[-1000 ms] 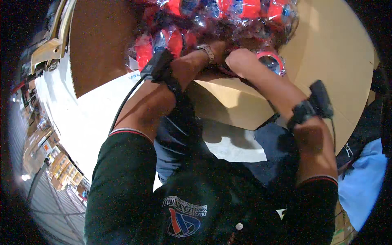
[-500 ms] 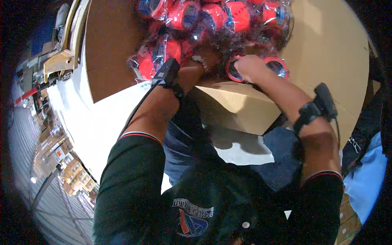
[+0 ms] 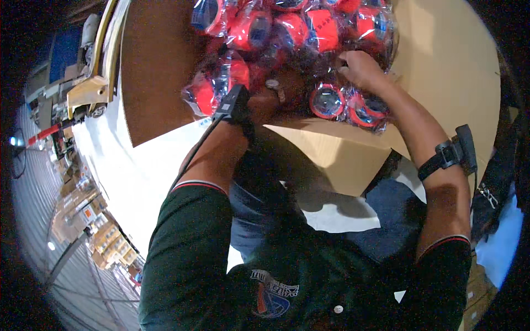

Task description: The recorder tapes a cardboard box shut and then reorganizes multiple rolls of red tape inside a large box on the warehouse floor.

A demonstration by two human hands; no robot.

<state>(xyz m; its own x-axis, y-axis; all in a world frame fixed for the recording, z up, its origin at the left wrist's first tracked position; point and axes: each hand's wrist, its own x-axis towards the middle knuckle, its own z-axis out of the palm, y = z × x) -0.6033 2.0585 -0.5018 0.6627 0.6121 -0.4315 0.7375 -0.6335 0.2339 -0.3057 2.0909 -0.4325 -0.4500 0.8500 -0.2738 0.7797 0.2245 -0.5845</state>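
Red ring-shaped pieces in clear plastic wrap (image 3: 323, 30) fill an open cardboard box (image 3: 331, 154). My right hand (image 3: 361, 70) is over the right part of the pile, its fingers curled closed among the plastic. Just below it, by the near wall, lie two wrapped rings, one standing out with a round pale centre (image 3: 328, 101). My left hand (image 3: 292, 88) reaches down into the shadowed middle of the box, and its fingers are hidden. Next to my left wrist sits another wrapped red piece (image 3: 203, 95). What each hand holds, if anything, cannot be made out.
Brown box flaps spread out at the left (image 3: 160, 71) and right (image 3: 447, 83). A white surface (image 3: 105, 149) runs beyond the left flap, with a yellow-framed cart (image 3: 88, 91) past it. Stacked cartons (image 3: 110, 243) stand farther left. Straps with small devices sit on both my forearms.
My right hand has moved up and away from the near ring, leaving it uncovered by the front wall. My left hand stays down in the box. The whole view has shifted slightly.
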